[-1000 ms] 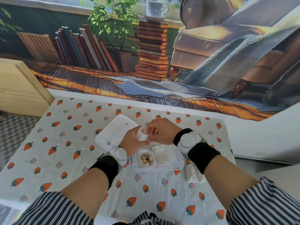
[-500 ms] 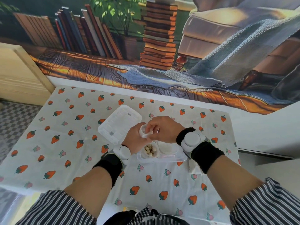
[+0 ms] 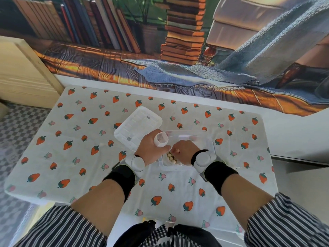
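My left hand (image 3: 151, 148) grips a small white open cup (image 3: 161, 141), held upright just left of a clear plastic box (image 3: 208, 139) on the strawberry-print table (image 3: 80, 139). The box has a compartment of small cream beads (image 3: 171, 158) at its near left. My right hand (image 3: 184, 151) reaches down into that compartment with curled fingertips over the beads; what they pinch is hidden. Both wrists wear white trackers on black bands.
The box's white lid (image 3: 137, 129) lies flat on the cloth just behind and left of my left hand. A printed backdrop of books and an armchair (image 3: 178, 41) stands along the table's far edge. A pale wooden board (image 3: 23, 73) is at the far left.
My right hand has left the cup and dropped into the bead compartment. My left hand kept the cup and shifted slightly left. The camera tilted down.
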Tool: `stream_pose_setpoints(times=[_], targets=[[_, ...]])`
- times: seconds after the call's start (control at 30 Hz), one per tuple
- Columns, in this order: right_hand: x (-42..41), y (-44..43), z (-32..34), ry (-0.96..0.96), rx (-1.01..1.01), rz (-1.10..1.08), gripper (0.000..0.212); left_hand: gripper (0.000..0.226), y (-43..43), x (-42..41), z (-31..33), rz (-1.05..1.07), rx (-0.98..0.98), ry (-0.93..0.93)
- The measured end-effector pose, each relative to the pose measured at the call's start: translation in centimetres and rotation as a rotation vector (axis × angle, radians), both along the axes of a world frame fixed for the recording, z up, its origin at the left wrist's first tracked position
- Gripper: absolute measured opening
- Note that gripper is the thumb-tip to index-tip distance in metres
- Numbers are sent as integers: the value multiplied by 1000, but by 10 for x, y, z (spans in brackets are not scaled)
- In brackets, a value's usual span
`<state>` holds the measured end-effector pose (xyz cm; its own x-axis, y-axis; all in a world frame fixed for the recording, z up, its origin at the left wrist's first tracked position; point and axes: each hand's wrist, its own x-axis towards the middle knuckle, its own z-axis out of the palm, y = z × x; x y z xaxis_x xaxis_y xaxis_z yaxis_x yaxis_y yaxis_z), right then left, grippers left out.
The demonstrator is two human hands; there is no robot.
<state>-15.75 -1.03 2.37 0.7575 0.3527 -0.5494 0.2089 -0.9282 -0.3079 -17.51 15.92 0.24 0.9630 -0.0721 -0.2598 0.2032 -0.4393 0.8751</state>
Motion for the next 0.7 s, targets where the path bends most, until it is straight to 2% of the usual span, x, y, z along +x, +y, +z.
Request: stream_pose_setpoints(times=[0.07, 0.2, 0.37, 0.5, 0.63, 0.7], targets=[[-3, 5, -15, 31, -44, 7, 24, 41, 3, 2, -5, 0, -5, 14], [-5, 15, -34, 27, -110, 57, 36, 40, 7, 5, -13, -23, 10, 1], [-2, 21, -36, 21, -78, 76, 15, 39, 13, 9, -18, -35, -6, 9], [2, 25, -48, 83, -51, -6, 39, 39, 15, 9, -19, -43, -33, 8], [3, 24, -51, 71, -25, 14, 39, 38, 15, 10, -22, -53, -32, 13], [3, 22, -51, 55, -38, 73, 31, 38, 15, 11, -23, -54, -38, 15]])
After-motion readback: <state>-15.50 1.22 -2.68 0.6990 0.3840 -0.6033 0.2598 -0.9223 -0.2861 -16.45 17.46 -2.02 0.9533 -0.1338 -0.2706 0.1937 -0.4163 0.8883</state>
